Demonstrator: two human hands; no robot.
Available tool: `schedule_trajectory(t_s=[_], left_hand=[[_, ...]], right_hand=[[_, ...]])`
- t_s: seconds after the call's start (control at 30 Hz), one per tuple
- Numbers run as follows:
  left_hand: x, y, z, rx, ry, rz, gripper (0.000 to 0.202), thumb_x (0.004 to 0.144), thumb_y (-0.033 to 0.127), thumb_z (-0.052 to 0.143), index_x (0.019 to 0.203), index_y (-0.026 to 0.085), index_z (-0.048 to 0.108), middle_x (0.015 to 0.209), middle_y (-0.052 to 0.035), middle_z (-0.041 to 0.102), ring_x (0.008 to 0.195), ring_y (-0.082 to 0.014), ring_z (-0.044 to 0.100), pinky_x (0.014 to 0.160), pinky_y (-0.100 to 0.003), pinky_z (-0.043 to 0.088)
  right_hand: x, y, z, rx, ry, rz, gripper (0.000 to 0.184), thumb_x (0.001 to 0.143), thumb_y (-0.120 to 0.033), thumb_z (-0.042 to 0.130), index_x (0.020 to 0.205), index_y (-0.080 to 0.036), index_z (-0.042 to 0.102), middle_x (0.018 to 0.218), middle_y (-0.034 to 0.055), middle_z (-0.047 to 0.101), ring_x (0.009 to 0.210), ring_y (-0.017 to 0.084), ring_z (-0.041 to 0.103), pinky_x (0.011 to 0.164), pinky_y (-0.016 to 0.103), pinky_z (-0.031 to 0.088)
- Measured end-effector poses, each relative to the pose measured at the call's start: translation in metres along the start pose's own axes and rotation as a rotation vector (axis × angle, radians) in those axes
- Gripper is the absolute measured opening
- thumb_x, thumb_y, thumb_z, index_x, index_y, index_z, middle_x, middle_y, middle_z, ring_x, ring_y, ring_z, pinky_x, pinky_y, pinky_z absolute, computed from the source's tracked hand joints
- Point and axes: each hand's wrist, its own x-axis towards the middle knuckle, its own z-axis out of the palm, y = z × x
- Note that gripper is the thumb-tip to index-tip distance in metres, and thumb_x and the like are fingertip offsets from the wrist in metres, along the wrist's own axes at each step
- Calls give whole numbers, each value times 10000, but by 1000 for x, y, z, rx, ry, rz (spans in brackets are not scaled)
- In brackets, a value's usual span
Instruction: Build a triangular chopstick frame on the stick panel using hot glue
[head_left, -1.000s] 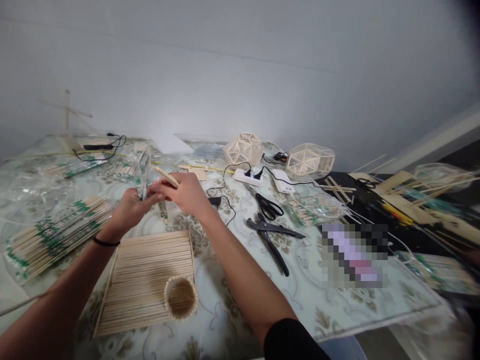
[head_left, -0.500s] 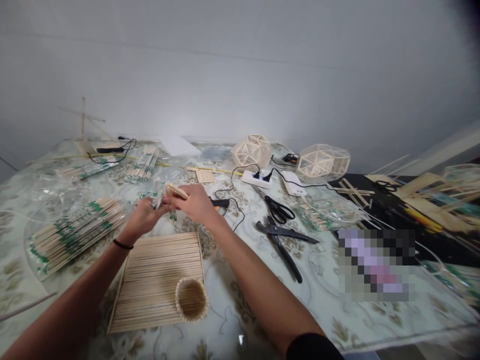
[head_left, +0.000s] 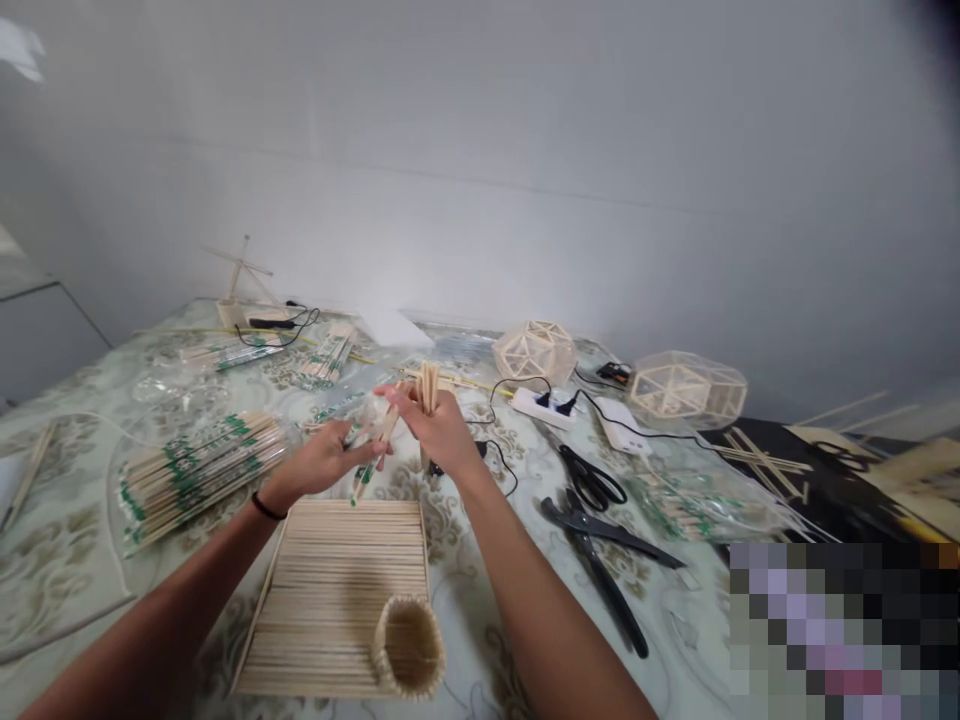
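Note:
Slim wooden chopsticks stand upright as a bundle in my right hand, whose fingers are wrapped round them. My left hand pinches a chopstick packet in clear film with green print. The right fingertips touch the packet's upper end; how many sticks it holds I cannot tell. Just below the hands lies a flat panel of sticks laid side by side. A round cup of short sticks stands on its lower right corner.
Wrapped chopsticks lie at left. To the right are black scissors, large black-handled cutters and a power strip with cords. Two faceted stick frames stand behind, along with a stick cross model at back left.
My hands have moved slightly apart, and the right one has turned its chopstick bundle upright. The packet now shows between the hands. The camera view has shifted, moving the table contents lower.

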Motion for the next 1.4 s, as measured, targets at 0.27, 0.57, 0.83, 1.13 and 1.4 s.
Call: schedule_trajectory(t_s=[0.27, 0.57, 0.83, 1.13, 1.4], left_hand=[[1, 23, 20, -188, -104, -58, 609, 1014, 738, 316, 717, 217, 420, 583, 59, 370, 527, -92, 337, 526, -230, 372], [-5, 16, 22, -175, -174, -146, 501, 982, 616, 498, 709, 209, 392, 602, 69, 314, 561, -78, 272, 506, -227, 252], [-13, 14, 18, -96, -120, -147, 473, 990, 612, 483, 758, 202, 444, 666, 47, 396, 619, -96, 352, 566, -225, 344], [-68, -27, -41, 179, 234, -332, 565, 942, 719, 408, 666, 233, 322, 576, 57, 290, 541, -103, 270, 521, -252, 245], [-126, -37, -80, 633, 317, -567, 437, 806, 641, 680, 795, 212, 596, 656, -15, 589, 627, -196, 524, 626, -281, 311]], right_hand=[[4, -1, -16, 251, 197, 15, 515, 950, -655, 629, 862, -168, 769, 489, -94, 298, 455, 91, 258, 466, 275, 212], [8, -11, -50, 511, 632, 0, 461, 779, -615, 820, 712, -208, 615, 514, -136, 220, 407, 47, 185, 401, 230, 159], [10, -16, -46, 668, 549, -47, 567, 846, -611, 788, 622, -228, 434, 571, -91, 355, 473, 69, 369, 424, 194, 336], [6, -20, -83, 879, 543, -58, 544, 876, -607, 793, 710, -234, 433, 527, -137, 255, 413, 60, 192, 420, 184, 317], [2, -3, -3, 622, 179, 54, 713, 816, -648, 754, 539, -255, 228, 449, -119, 158, 405, 61, 127, 430, 282, 174]])
